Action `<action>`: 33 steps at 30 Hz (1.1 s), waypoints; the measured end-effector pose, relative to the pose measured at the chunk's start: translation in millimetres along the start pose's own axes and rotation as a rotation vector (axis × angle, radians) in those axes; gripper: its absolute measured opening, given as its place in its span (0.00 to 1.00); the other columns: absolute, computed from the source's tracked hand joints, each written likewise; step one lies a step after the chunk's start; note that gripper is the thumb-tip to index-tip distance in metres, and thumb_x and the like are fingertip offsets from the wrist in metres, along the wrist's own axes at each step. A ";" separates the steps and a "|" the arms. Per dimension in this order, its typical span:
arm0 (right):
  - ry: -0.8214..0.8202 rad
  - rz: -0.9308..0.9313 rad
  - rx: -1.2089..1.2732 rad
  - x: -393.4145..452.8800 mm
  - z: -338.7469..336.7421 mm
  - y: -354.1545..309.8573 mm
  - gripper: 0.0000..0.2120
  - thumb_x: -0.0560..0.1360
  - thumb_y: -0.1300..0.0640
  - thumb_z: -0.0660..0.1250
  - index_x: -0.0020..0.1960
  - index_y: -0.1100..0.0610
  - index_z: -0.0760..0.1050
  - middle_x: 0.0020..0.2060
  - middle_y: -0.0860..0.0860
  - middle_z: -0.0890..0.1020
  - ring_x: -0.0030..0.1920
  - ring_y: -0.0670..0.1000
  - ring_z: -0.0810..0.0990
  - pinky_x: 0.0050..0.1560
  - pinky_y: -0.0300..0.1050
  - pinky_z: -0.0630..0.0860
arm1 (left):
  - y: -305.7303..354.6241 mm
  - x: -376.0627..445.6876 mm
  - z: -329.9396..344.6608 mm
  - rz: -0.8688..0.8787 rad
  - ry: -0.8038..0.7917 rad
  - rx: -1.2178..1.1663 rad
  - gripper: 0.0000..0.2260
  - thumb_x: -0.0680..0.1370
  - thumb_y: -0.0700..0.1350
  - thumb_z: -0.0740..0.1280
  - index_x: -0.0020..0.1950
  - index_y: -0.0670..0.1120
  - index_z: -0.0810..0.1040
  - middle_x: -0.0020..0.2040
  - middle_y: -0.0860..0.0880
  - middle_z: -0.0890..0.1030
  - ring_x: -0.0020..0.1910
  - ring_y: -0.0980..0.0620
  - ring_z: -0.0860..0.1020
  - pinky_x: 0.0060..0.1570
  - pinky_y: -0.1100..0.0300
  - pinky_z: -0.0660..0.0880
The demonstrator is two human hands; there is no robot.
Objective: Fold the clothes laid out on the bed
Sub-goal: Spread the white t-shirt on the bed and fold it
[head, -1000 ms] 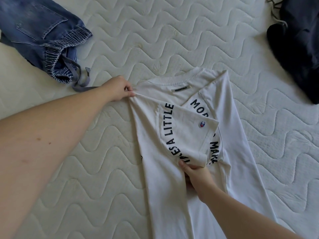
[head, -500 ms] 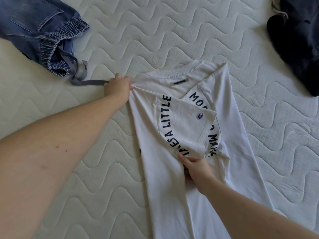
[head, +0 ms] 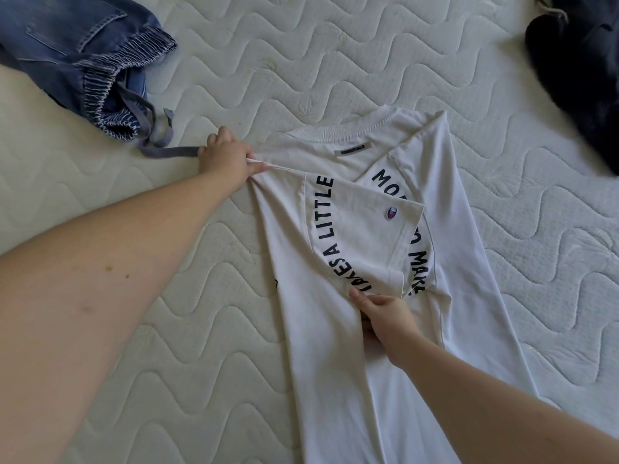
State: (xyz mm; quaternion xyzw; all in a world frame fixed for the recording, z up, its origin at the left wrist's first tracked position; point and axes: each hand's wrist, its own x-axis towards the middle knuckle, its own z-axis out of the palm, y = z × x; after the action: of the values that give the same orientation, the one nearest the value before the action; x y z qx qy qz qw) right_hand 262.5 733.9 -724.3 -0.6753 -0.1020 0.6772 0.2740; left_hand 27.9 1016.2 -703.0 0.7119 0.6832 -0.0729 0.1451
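A: Head view, status? Where is the T-shirt (head: 351,329)?

B: Mid-bed (head: 335,55), both sides folded in. Our left hand (head: 225,155) pinches its shoulder; our right hand (head: 385,318) pinches the sleeve hem.

A: Remaining?

B: We judge: crosswise fold, then jeans (head: 77,58) at the far-left corner and dark garment (head: 579,68) at the far-right.

T-shirt (head: 351,329) centre on mattress (head: 335,45), jeans (head: 73,55) far left, another garment (head: 576,68) far right

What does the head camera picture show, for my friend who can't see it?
Two hands fold a white T-shirt on a quilted mattress: the left hand pinches its shoulder, the right hand grips the folded-in sleeve. Jeans lie top left, dark clothing top right.
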 end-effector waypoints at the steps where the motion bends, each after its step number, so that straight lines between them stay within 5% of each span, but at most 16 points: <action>1: 0.001 0.000 -0.001 0.6 0.1 0.2 0.08 0.71 0.46 0.75 0.39 0.50 0.86 0.37 0.55 0.86 0.33 0.51 0.85 0.29 0.37 0.76 | -0.1 -1.9 1.5 -0.003 0.007 0.000 0.18 0.75 0.62 0.67 0.51 0.48 0.80 0.61 0.43 0.68 0.63 0.40 0.67 0.62 0.48 0.66; 9: 0.009 -0.011 -0.031 3.7 -1.0 3.2 0.09 0.70 0.44 0.75 0.40 0.49 0.86 0.38 0.55 0.86 0.36 0.53 0.86 0.35 0.42 0.80 | 1.6 -32.9 12.4 -0.027 0.316 -0.399 0.13 0.79 0.50 0.66 0.56 0.41 0.74 0.57 0.39 0.75 0.54 0.40 0.75 0.53 0.52 0.70; 15: 0.020 -0.048 -0.049 3.4 -1.5 3.2 0.10 0.69 0.44 0.75 0.38 0.50 0.86 0.37 0.53 0.86 0.35 0.53 0.85 0.36 0.43 0.81 | 17.2 -87.9 43.3 -0.213 0.048 -0.404 0.22 0.77 0.61 0.64 0.43 0.42 0.76 0.41 0.40 0.83 0.43 0.40 0.81 0.45 0.51 0.78; 19: 0.020 -0.060 -0.040 2.2 -1.3 4.6 0.13 0.70 0.45 0.75 0.35 0.55 0.85 0.36 0.55 0.86 0.32 0.53 0.85 0.28 0.39 0.78 | 28.4 -105.0 53.1 -0.188 0.017 -0.323 0.16 0.78 0.55 0.66 0.44 0.43 0.71 0.48 0.39 0.81 0.49 0.39 0.78 0.41 0.55 0.69; 23: 0.006 -0.083 -0.088 2.2 -3.4 6.1 0.17 0.69 0.42 0.75 0.37 0.57 0.85 0.37 0.56 0.86 0.37 0.56 0.86 0.39 0.48 0.83 | 22.0 -113.5 51.0 -0.282 -0.009 -0.310 0.15 0.82 0.49 0.58 0.49 0.38 0.76 0.53 0.38 0.81 0.52 0.38 0.78 0.47 0.54 0.73; 26: -0.030 -0.082 -0.049 1.3 -4.4 6.1 0.16 0.70 0.44 0.75 0.36 0.58 0.84 0.38 0.56 0.86 0.34 0.54 0.85 0.33 0.45 0.82 | 16.7 -128.1 49.7 -0.355 0.045 -0.200 0.14 0.81 0.47 0.58 0.56 0.40 0.78 0.56 0.39 0.80 0.56 0.38 0.78 0.50 0.52 0.73; 29: -0.035 -0.087 -0.020 0.8 -3.5 6.6 0.16 0.71 0.45 0.75 0.37 0.58 0.84 0.37 0.56 0.86 0.33 0.54 0.85 0.30 0.42 0.79 | 21.5 -148.1 54.7 -0.256 0.209 -0.161 0.12 0.81 0.45 0.59 0.59 0.41 0.75 0.59 0.39 0.76 0.59 0.38 0.74 0.53 0.48 0.70; 33: -0.029 -0.085 0.000 1.5 -2.5 6.6 0.15 0.72 0.46 0.74 0.38 0.59 0.84 0.37 0.56 0.86 0.33 0.54 0.85 0.30 0.42 0.79 | 42.7 -177.1 78.5 0.157 0.289 -0.052 0.22 0.81 0.50 0.58 0.75 0.45 0.66 0.74 0.42 0.66 0.73 0.42 0.64 0.67 0.48 0.62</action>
State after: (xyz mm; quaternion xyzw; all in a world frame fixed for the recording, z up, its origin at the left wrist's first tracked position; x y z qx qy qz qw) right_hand 263.4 728.7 -729.1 -0.6604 -0.1346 0.6748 0.3008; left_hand 67.8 822.6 -719.3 0.7622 0.6409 0.0594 0.0691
